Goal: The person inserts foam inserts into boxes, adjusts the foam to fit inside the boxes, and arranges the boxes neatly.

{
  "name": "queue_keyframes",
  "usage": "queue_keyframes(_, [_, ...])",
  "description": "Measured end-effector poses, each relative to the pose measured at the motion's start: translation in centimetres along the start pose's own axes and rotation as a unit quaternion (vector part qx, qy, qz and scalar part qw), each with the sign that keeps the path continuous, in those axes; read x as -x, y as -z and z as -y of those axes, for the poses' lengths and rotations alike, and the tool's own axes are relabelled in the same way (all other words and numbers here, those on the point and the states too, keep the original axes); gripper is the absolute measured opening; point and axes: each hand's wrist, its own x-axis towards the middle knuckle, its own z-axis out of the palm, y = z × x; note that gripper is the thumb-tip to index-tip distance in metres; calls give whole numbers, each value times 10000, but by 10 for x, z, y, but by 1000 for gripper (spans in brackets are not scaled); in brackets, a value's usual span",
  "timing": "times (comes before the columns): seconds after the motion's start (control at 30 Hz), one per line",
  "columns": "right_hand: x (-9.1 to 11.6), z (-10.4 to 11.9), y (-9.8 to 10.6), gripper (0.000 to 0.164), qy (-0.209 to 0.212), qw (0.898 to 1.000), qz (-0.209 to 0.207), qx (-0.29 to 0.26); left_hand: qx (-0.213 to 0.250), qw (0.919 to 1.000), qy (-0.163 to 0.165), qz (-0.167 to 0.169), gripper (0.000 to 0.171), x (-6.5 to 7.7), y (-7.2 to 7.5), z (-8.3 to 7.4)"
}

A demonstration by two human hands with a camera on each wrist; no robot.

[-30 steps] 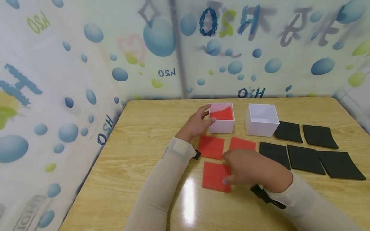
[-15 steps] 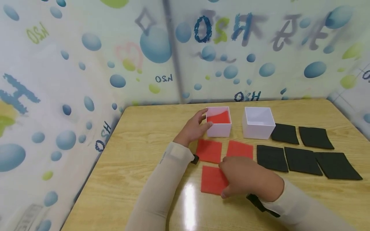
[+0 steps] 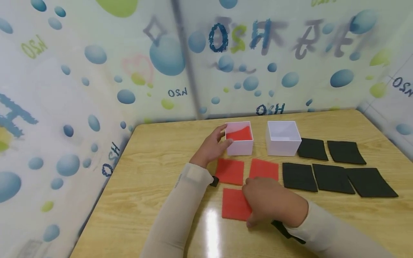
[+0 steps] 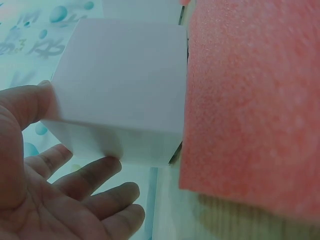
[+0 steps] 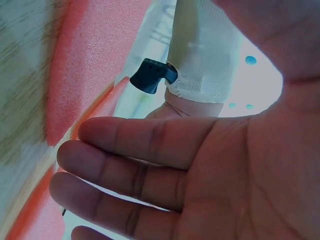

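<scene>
My left hand [image 3: 209, 147] holds the left side of a white box [image 3: 239, 147], thumb at its front and fingers along its side. Inside that box stands a red foam piece [image 3: 240, 134]. My right hand [image 3: 269, 199] reaches over the right part of the nearest red foam square [image 3: 233, 204], with thumb close to its lower edge. Its fingers [image 5: 140, 140] appear extended in the right wrist view, with nothing gripped. Two more red foam squares, one on the left [image 3: 229, 172] and one on the right [image 3: 264, 168], lie behind; the hand partly covers the right one.
A second white box [image 3: 281, 147] stands to the right of the first. Several black squares lie in two rows on the right, among them a front one [image 3: 300, 177]. The wooden table [image 3: 161, 143] meets a patterned wall [image 3: 142, 82] at the back.
My right hand has shifted toward me and lower at the nearest red foam square, its thumb now at the lower edge. The left hand stays at the box. The head view has shifted slightly.
</scene>
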Motion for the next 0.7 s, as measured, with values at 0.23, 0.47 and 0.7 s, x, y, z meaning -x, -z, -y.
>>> queue_keyframes(0.23, [0,4,-1,85,-14,9999,-34,98,3,9998,145,-96,69,4,3,1])
queue_keyframes(0.47, [1,7,-1,82,-78,9998,-68,188,-3,10000,36,-74,68,4,2,1])
queue_keyframes(0.7, [0,5,-1,91,-290,9995,140,10,65,10000,26,-3,68,4,-1,-3])
